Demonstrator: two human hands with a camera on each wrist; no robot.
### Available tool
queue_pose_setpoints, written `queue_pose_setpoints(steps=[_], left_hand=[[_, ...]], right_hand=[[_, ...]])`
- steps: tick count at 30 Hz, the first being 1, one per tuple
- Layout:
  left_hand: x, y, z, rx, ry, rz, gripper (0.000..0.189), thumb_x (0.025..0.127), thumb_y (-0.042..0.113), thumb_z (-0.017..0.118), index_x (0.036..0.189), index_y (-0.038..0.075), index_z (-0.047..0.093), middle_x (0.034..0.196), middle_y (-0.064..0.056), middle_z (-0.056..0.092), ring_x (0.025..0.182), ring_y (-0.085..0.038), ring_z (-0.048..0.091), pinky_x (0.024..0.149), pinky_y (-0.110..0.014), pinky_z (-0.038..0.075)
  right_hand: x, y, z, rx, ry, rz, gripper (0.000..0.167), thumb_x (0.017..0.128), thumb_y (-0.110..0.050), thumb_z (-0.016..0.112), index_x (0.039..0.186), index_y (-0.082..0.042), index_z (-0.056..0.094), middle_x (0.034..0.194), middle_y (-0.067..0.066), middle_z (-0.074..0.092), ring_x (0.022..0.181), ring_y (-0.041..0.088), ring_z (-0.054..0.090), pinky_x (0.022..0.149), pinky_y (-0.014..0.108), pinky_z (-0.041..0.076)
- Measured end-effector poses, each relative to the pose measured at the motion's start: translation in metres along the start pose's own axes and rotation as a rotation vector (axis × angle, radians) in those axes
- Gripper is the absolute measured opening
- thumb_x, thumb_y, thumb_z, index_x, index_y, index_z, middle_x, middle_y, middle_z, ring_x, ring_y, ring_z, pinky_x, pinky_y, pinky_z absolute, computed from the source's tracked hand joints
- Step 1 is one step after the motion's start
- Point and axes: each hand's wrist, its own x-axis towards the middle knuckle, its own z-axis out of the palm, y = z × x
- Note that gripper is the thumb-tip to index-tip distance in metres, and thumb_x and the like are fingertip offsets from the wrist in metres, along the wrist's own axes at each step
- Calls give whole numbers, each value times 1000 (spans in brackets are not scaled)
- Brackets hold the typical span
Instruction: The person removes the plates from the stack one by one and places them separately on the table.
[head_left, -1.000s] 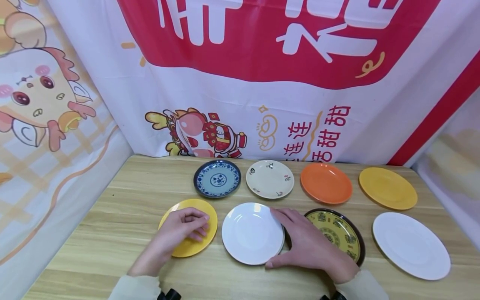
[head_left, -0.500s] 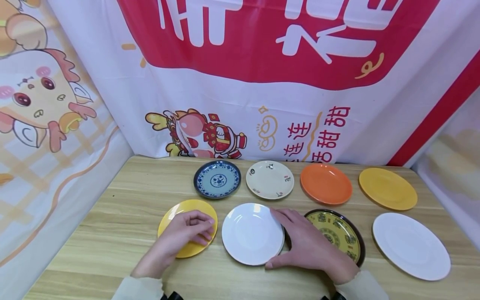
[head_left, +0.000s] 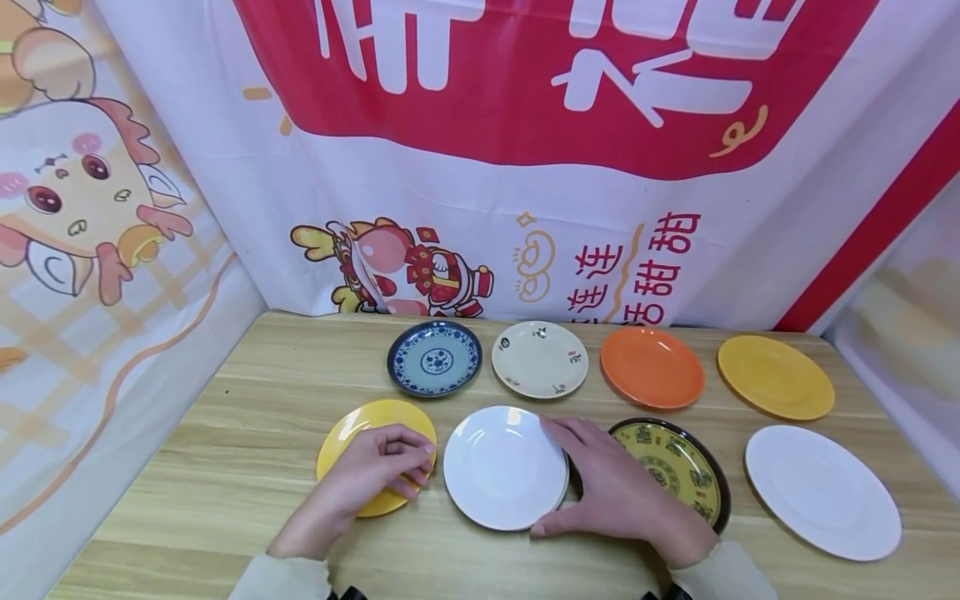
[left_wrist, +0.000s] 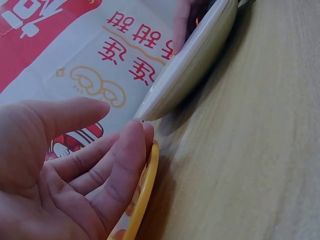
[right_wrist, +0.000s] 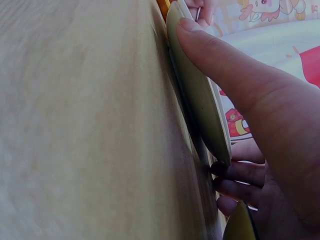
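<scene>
A small white plate [head_left: 501, 468] sits in the middle of the near row, a second pale edge showing just under its right rim. My right hand [head_left: 611, 487] grips it from the right, thumb on the near rim and fingers along the far right side. In the right wrist view the plate [right_wrist: 195, 87] shows its dull underside, slightly tilted. Over a yellow plate [head_left: 372, 414] hovers my left hand [head_left: 375, 475], fingers loosely bent and holding nothing. The left wrist view has its thumb apart from the fingertips, near the white plate's edge [left_wrist: 192, 65]; I cannot tell whether they touch.
Behind stand a blue patterned plate [head_left: 435, 358], a cream plate [head_left: 540, 359], an orange plate [head_left: 652, 367] and a yellow plate [head_left: 776, 377]. A dark-rimmed olive plate [head_left: 675, 467] lies partly under my right forearm. Farther right is a white oval plate [head_left: 822, 492]. Printed cloth [head_left: 465, 208] hangs behind the wooden table [head_left: 195, 483].
My left hand has drifted a little to the right, across the yellow plate toward the white one. The right hand and the white plate have stayed put.
</scene>
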Motion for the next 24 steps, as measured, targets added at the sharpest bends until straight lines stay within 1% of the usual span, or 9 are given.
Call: queue_pose_setpoints(steps=[6, 9, 12, 17, 21, 24], left_hand=[[-2, 3, 0, 20, 16, -14, 35, 103, 21, 73, 123, -7, 70, 100, -12, 77, 85, -19, 74, 72, -32, 68], [-3, 5, 1, 21, 23, -11, 35, 103, 21, 73, 123, -7, 69, 100, -13, 77, 85, -20, 74, 72, -32, 68], [-4, 8, 3, 32, 12, -10, 36, 103, 23, 74, 123, -6, 70, 100, -13, 77, 81, -20, 73, 68, -31, 67], [-8, 10, 9, 49, -28, -18, 39, 103, 25, 73, 127, -6, 68, 101, -15, 77, 70, -19, 72, 60, -29, 65], [-9, 13, 13, 30, -45, -19, 43, 103, 24, 73, 131, -7, 65, 103, -16, 76, 72, -21, 75, 64, -34, 68], [-10, 14, 15, 25, -44, -30, 45, 102, 24, 75, 134, -6, 63, 103, -16, 76, 75, -22, 76, 66, -38, 69]], right_hand=[[0, 0, 0, -1, 4, -5, 135, 56, -90, 85, 167, -25, 42, 165, 2, 48, 152, 30, 47, 125, 60, 43], [0, 0, 0, 1, 4, -5, 135, 56, -90, 85, 166, -25, 42, 165, 1, 48, 152, 30, 47, 126, 59, 43], [0, 0, -1, 2, 3, -4, 135, 56, -90, 85, 166, -25, 42, 165, 1, 48, 152, 29, 47, 126, 59, 43], [0, -1, -1, -1, -5, 3, 135, 56, -91, 84, 166, -26, 42, 164, 0, 48, 152, 29, 47, 125, 59, 44], [1, -1, 0, -5, -8, 4, 135, 56, -92, 83, 166, -26, 42, 164, -1, 48, 152, 28, 47, 125, 60, 44], [1, -1, 0, -8, -7, 4, 135, 56, -93, 82, 166, -26, 42, 165, -1, 48, 152, 28, 47, 125, 60, 44]])
